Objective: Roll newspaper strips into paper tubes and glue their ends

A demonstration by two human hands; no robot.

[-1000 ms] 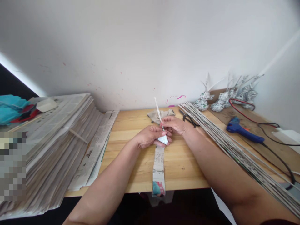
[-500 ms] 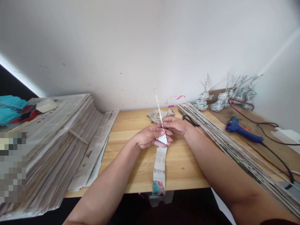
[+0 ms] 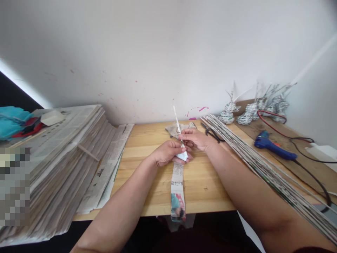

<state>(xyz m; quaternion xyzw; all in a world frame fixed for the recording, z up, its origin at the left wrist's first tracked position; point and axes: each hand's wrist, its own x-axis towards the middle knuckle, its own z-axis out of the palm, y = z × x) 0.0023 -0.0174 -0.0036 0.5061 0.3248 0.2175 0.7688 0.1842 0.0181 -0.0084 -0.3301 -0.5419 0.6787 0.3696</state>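
A newspaper strip [image 3: 177,182] runs from my hands down toward the table's front edge, its lower end hanging slightly over. Its upper part is rolled into a thin pointed tube, which sticks up and leans left. My left hand [image 3: 168,153] is closed on the strip where the flat paper meets the tube, thumb on top. Just above and to the right, my right hand [image 3: 193,138] pinches the tube between thumb and fingers. Some fingertips are hidden behind the paper.
A tall newspaper stack [image 3: 71,151] stands at left. Behind my hands lies a crumpled cloth [image 3: 172,130], with black scissors [image 3: 212,134] beside it. Long paper tubes [image 3: 252,158] slant across the right. Farther right are a blue glue gun [image 3: 275,147], cables and woven paper figures [image 3: 246,114].
The rolled tube leans a little more to the left. My right hand has shifted slightly left and up along it, and the strip's visible upper part has moved slightly left.
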